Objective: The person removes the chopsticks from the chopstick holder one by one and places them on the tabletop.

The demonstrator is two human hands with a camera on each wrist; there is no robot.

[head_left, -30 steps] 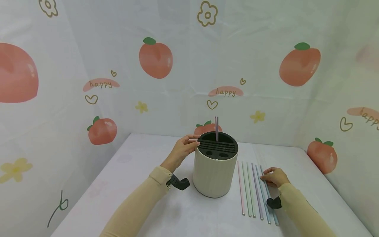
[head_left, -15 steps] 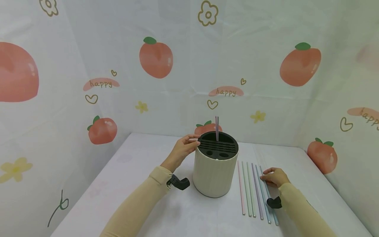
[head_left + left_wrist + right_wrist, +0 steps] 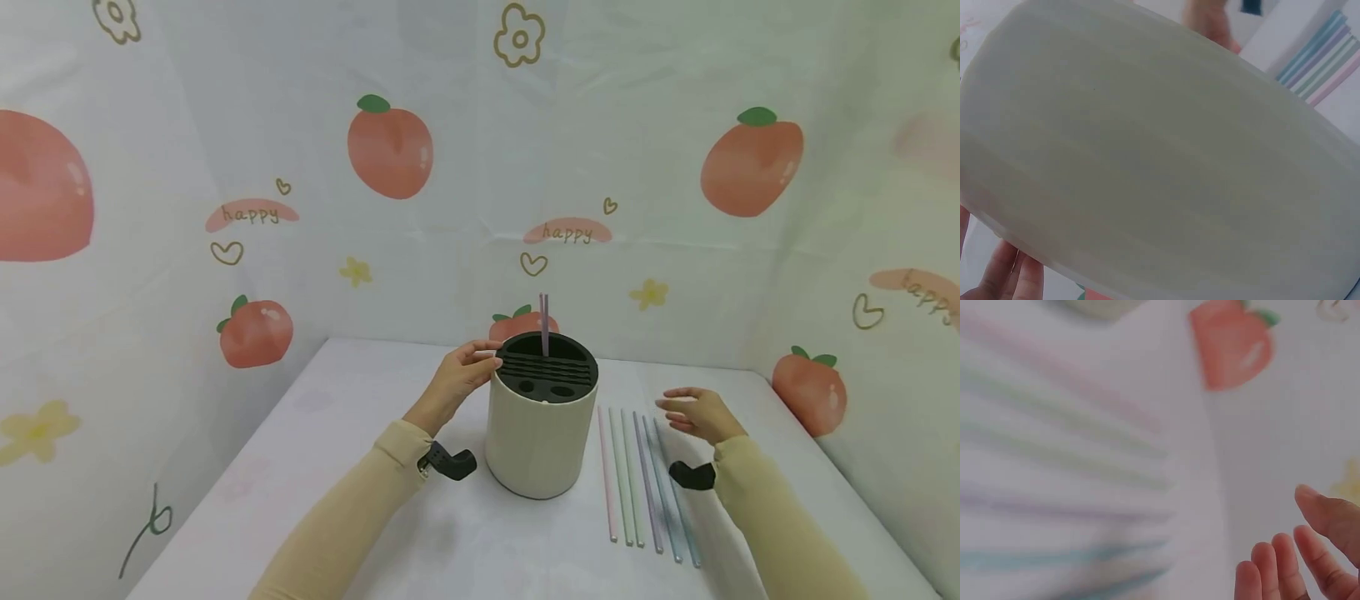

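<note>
A cream cylindrical holder (image 3: 536, 450) with a black slotted top stands upright on the table. Two thin purplish sticks (image 3: 544, 325) rise from its rear compartment. At the holder's left rim, the fingers of my left hand (image 3: 457, 379) rest against its side; the left wrist view shows fingertips (image 3: 1029, 278) along its edge. My right hand (image 3: 701, 414) is held over the table with nothing in it, fingers loosely spread. Beneath and left of it, several thin pastel sticks, pink (image 3: 607, 475), green (image 3: 621, 479), purple (image 3: 648, 483) and blue (image 3: 663, 492), lie side by side.
A white cloth printed with peaches, flowers and hearts covers the back wall (image 3: 450, 250) and the sides. The white table (image 3: 337, 467) runs up to it. Black camera straps sit on the left wrist (image 3: 450, 462) and the right wrist (image 3: 692, 477).
My right hand, earlier at the rightmost blue stick, has lifted and moved slightly back with its fingers spread, leaving the stick lying in the row. The left hand keeps its place on the holder.
</note>
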